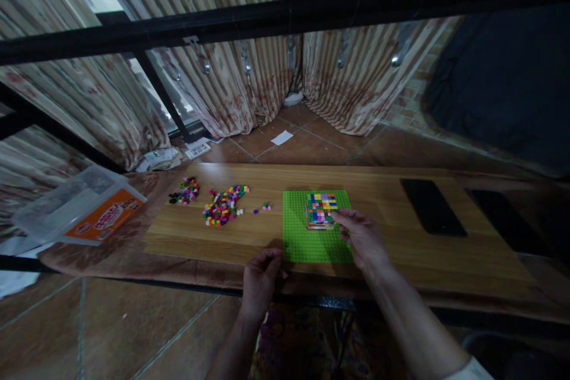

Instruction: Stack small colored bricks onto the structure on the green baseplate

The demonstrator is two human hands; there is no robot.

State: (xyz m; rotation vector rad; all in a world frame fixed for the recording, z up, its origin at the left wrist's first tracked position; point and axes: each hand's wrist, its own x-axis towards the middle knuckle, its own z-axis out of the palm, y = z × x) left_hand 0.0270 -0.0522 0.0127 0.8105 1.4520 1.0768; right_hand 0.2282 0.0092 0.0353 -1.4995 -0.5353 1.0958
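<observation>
A low block built of many-coloured toy bricks [319,209] sits on the green studded baseplate [296,243]. At the block's right edge, my right hand [360,236] has its thumb and forefinger pinched together, the tips touching the top bricks. Whether a small brick is between those tips cannot be made out. My left hand [262,276] rests at the table's front edge, by the baseplate's lower left corner, with fingers curled and thumb against them. What it may hold is hidden. Left of the baseplate lie a few single bricks [266,206] and a larger pile of loose bricks [222,205].
A second brick pile [187,191] lies at the wooden board's [383,190] left end. Beyond it stands a clear plastic box [80,202] with an orange label. A black tablet-like slab [433,206] lies on the right. A dark metal bar [267,21] crosses above the far side.
</observation>
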